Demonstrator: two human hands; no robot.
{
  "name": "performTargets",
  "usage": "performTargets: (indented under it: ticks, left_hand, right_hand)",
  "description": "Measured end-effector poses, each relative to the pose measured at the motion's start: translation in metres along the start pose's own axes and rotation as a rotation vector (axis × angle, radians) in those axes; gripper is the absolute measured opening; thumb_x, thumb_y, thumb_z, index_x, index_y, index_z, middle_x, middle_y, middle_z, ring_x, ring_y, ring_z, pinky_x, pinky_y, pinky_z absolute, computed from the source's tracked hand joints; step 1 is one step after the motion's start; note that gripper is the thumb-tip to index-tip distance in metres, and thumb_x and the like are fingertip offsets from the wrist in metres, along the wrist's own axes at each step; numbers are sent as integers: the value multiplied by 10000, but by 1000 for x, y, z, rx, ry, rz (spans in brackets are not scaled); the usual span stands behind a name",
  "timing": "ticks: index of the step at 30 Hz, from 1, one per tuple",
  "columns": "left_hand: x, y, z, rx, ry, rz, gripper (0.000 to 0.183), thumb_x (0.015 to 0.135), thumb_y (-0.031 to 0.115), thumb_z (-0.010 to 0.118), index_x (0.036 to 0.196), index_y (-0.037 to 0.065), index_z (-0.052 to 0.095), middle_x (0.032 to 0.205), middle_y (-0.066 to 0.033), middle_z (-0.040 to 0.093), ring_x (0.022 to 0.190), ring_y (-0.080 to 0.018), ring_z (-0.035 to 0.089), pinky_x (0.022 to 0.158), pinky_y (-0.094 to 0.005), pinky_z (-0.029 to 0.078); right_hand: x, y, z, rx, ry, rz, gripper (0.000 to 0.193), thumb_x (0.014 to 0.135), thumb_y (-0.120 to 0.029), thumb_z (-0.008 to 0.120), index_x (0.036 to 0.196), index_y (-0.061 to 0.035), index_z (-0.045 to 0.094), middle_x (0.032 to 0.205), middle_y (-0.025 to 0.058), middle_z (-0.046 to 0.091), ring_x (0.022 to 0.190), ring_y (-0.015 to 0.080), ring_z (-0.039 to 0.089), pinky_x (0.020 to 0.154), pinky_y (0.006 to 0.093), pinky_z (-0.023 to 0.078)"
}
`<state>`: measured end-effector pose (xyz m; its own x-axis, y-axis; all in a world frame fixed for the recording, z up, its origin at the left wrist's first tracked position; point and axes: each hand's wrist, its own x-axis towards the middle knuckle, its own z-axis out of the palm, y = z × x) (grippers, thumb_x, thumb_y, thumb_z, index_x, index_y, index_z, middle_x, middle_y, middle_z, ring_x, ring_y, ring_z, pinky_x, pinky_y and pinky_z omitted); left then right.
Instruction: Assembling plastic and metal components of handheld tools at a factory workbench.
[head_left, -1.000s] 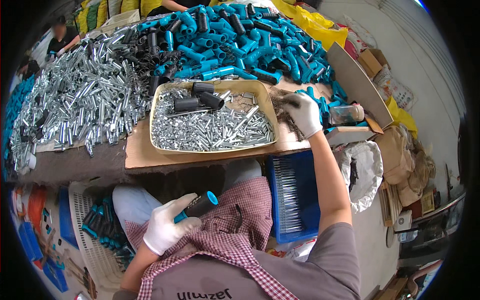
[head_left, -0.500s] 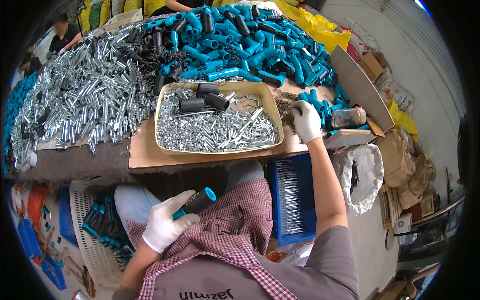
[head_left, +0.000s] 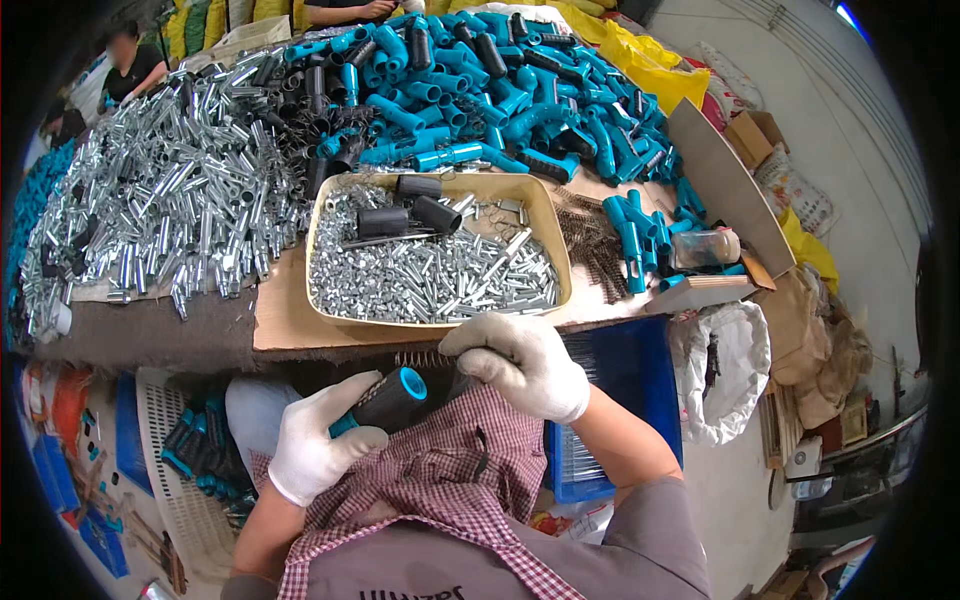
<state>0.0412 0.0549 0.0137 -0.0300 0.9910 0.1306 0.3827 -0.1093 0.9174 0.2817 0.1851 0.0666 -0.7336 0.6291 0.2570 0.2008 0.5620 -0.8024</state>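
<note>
My left hand (head_left: pixel 318 440), in a white glove, is wrapped round a black and teal plastic handle (head_left: pixel 388 402), held tilted with its open teal end up. Just beyond that end, my gloved right hand (head_left: pixel 525 365) pinches a thin coil spring (head_left: pixel 420 359) that sticks out leftward from the fingertips. Spring and handle are apart. Both hands are over my checked apron, at the table's near edge. A cream tray (head_left: pixel 440 322) of small metal pins, with a few black sleeves (head_left: pixel 437 214), stands just beyond. Right of it lies a pile of dark springs (head_left: pixel 596 245).
Metal tubes (head_left: pixel 170 200) are heaped at left, teal handles (head_left: pixel 500 100) at the back. A jar (head_left: pixel 703 247) stands at right by a wooden board (head_left: pixel 725 180). Below are a blue bin (head_left: pixel 655 400) with thin rods, a white sack (head_left: pixel 722 400) and a basket (head_left: pixel 170 450) of handles. Other people sit beyond.
My right hand has come from beside the springs at the right back toward the handle, now with a spring in its fingers. The left hand keeps the handle, shifted slightly left.
</note>
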Motion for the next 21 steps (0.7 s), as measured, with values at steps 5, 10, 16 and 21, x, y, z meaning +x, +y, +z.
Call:
performTargets:
  ticks: [5, 10, 16, 21]
  left_hand:
    - [8, 9, 0, 9, 48, -9, 784, 728, 504, 827, 1206, -84, 625, 978, -166, 713, 902, -202, 695, 816, -322, 534]
    - [14, -1, -6, 103, 91, 120, 754, 742, 526, 814, 1211, -39, 641, 962, -195, 706, 837, -294, 713, 757, -337, 544]
    - [30, 11, -23, 355, 10, 287, 691, 691, 457, 837, 1188, 9, 664, 860, -144, 675, 726, -318, 685, 641, -362, 543]
    - [43, 6, -17, 413, -88, 425, 634, 666, 372, 857, 1173, 38, 678, 820, -110, 652, 651, -292, 652, 576, -358, 518]
  right_hand:
    - [4, -2, 0, -100, 151, -155, 149, 898, -108, 669, 1023, -27, 682, 895, 124, 705, 801, 290, 702, 735, 370, 555]
    - [3, 0, -2, 6, 127, 20, 122, 887, -71, 669, 998, -23, 690, 876, 126, 701, 759, 275, 699, 706, 350, 553]
    - [2, 11, 8, -103, 5, -22, 134, 886, -110, 680, 999, -52, 639, 838, 131, 675, 770, 318, 682, 689, 390, 539]
    - [14, 4, 12, -82, -57, -10, 172, 862, -120, 713, 991, -57, 619, 826, 126, 674, 749, 323, 685, 677, 391, 536]
